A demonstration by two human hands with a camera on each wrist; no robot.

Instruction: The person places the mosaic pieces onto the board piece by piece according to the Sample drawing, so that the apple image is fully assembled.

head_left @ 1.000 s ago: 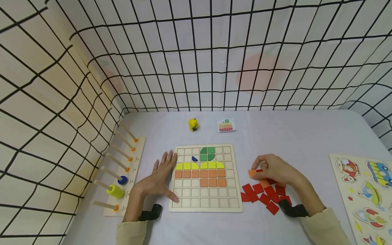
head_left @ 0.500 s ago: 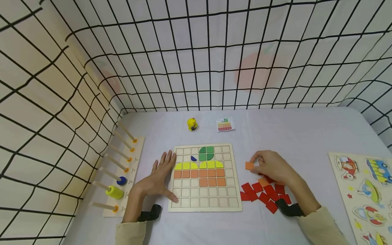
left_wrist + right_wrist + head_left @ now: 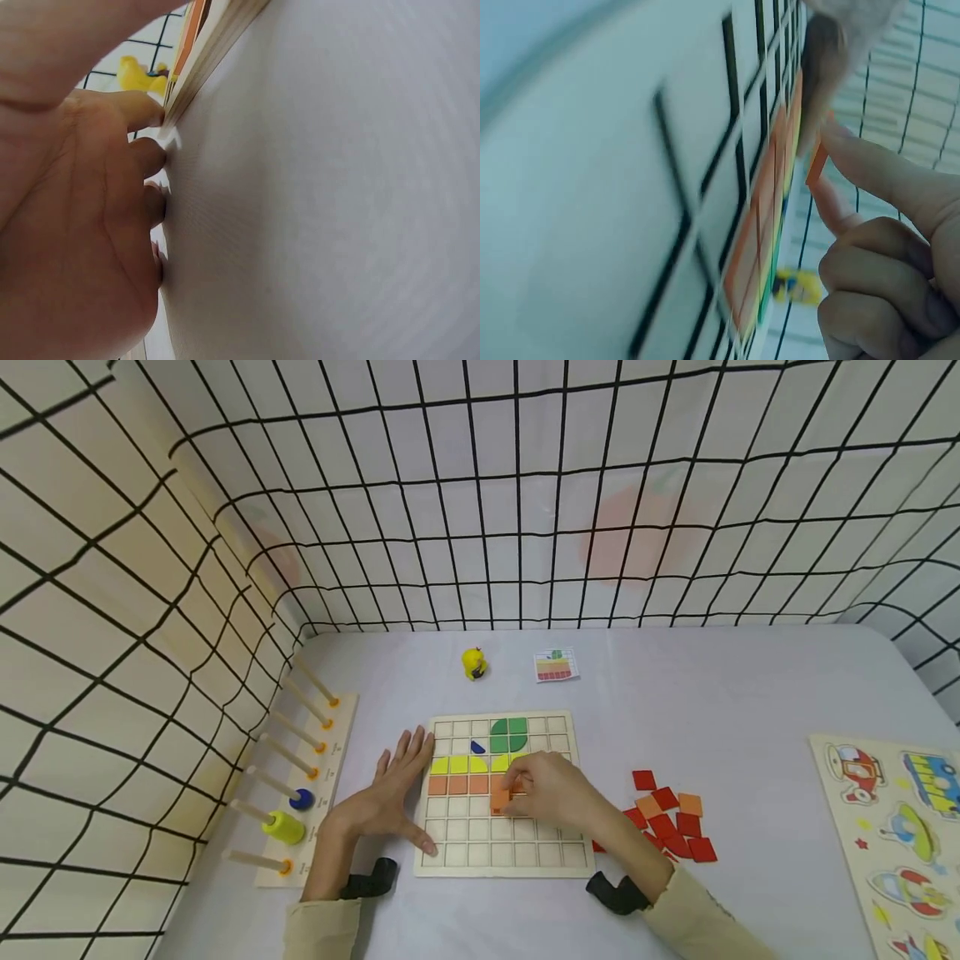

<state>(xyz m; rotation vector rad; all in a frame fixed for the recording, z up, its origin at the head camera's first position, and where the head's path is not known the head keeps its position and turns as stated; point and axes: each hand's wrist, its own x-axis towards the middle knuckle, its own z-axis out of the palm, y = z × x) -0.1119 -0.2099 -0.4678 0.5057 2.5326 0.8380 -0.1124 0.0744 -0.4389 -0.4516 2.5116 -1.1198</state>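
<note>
My right hand (image 3: 553, 789) pinches an orange square tile (image 3: 817, 163) between thumb and forefinger, its other fingers curled in the right wrist view. The tile is close over the middle of a wooden grid board (image 3: 525, 856), below the yellow row. My left hand (image 3: 386, 797) is spread at the board's left edge, thumb on the lower left corner, fingertips by the upper left side. On the board lie orange squares (image 3: 457, 785), yellow pieces (image 3: 458, 765), green leaf-shaped pieces (image 3: 508, 735) and a small blue piece (image 3: 477, 747). My right hand hides some orange and yellow pieces.
Loose red and orange tiles (image 3: 663, 822) lie right of the board. Behind it are a yellow duck toy (image 3: 473, 663) and a small pattern card (image 3: 556, 666). A peg stand (image 3: 339, 752) is at left, a picture puzzle (image 3: 855, 810) at right. Black wire mesh (image 3: 516, 510) surrounds the table.
My right hand has picked an orange tile from the loose pile and carried it left over the board. The left hand has stayed at the board's edge.
</note>
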